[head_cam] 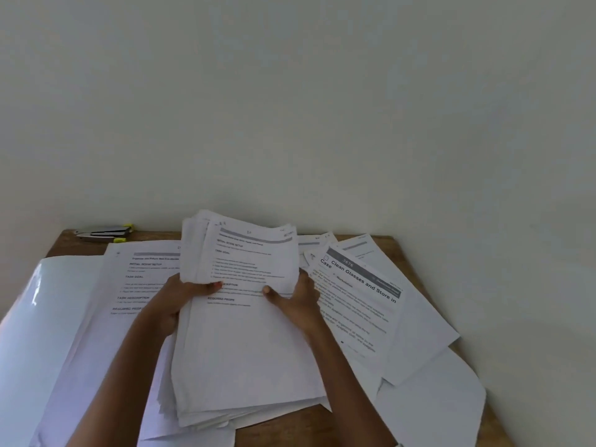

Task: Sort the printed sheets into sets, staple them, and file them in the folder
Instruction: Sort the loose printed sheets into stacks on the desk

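Left grip: the left hand is clamped on the left edge of the stack of printed sheets, thumb on top of the page, fingers under it.
Right grip: the right hand is closed on the stack's right edge at about the same height, thumb lying on the top page.
Held thing: the stack lies between the two hands, its near end resting on the papers below, its far end lifted and curling back toward the wall. The top page is printed; its small text is too blurred to read.
Around the stack: one printed sheet lies flat just to the left, partly under the stack. To the right, a few sheets are fanned out, the top one headed "Clean Glasses and Store in Case".
Folder: a glossy white folder lies open at the left end of the tabletop, seemingly with nothing filed yet.
Stapler: a stapler sits at the far left corner, well apart from both hands, untouched.
Progress: early, by my reading. Sorting is under way, with most sheets in the stack. No stapled set is visible.
Left to do: finish the sets, staple each one, file them.
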Motion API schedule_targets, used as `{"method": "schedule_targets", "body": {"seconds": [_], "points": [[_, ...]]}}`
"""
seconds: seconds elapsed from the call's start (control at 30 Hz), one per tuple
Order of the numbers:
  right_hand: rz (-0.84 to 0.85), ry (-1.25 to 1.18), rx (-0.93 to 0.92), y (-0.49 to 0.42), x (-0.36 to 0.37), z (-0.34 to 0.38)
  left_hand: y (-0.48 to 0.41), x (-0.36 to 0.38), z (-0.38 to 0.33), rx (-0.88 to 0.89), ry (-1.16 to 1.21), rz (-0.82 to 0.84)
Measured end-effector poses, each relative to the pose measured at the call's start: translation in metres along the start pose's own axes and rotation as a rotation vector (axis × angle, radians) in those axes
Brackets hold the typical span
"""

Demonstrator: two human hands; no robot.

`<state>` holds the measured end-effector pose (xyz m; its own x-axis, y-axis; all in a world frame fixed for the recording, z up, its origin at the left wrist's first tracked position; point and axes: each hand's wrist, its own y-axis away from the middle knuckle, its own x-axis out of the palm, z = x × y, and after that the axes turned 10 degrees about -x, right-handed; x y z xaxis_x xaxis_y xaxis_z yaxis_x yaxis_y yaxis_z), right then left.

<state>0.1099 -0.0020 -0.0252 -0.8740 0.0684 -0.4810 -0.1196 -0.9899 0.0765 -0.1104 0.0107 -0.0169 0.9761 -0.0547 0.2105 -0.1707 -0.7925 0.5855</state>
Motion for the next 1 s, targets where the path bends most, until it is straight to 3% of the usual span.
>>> {"method": "schedule_targets", "body": {"seconds": [0.03, 0.1, 0.23, 0.33, 0.43, 0.57, 0.63, 0.7, 0.77, 0.83, 0.93, 1.0], "points": [[-0.036, -0.142, -0.018, -0.003, -0.009, 0.001, 0.003, -0.004, -0.002, 0.017, 0.015, 0.02], [-0.173, -0.205, 0.035, -0.005, -0.037, 0.001, 0.009, -0.014, -0.007, 0.049, 0.051, 0.069], [-0.468, 0.497, 0.236, 0.006, -0.108, -0.033, 0.009, -0.029, -0.015, 0.024, 0.053, 0.051], [-0.369, 0.66, 0.463, 0.022, -0.124, -0.051, 0.001, -0.028, -0.013, -0.071, 0.014, -0.011], [-0.367, 0.502, 0.439, 0.021, -0.125, -0.056, -0.004, -0.025, -0.012, -0.135, -0.023, -0.057], [-0.472, -0.065, 0.342, 0.012, -0.13, -0.063, -0.008, -0.025, -0.011, -0.147, -0.053, -0.097], [-0.362, -0.368, 0.346, 0.015, -0.133, -0.068, -0.01, -0.025, -0.009, -0.15, -0.048, -0.113], [-0.287, -0.34, 0.26, 0.025, -0.131, -0.064, -0.009, -0.025, -0.009, -0.148, -0.053, -0.126], [-0.452, 0.051, 0.162, 0.029, -0.135, -0.05, -0.007, -0.026, -0.01, -0.147, -0.067, -0.14], [-0.68, 0.201, 0.022, 0.028, -0.147, -0.032, -0.006, -0.026, -0.011, -0.147, -0.069, -0.145], [-0.924, 0.011, -0.124, 0.018, -0.171, 0.0, -0.007, -0.025, -0.012, -0.149, -0.068, -0.128], [-0.998, -0.189, -0.166, 0.008, -0.184, 0.011, -0.005, -0.024, -0.012, -0.146, -0.065, -0.131]]}}
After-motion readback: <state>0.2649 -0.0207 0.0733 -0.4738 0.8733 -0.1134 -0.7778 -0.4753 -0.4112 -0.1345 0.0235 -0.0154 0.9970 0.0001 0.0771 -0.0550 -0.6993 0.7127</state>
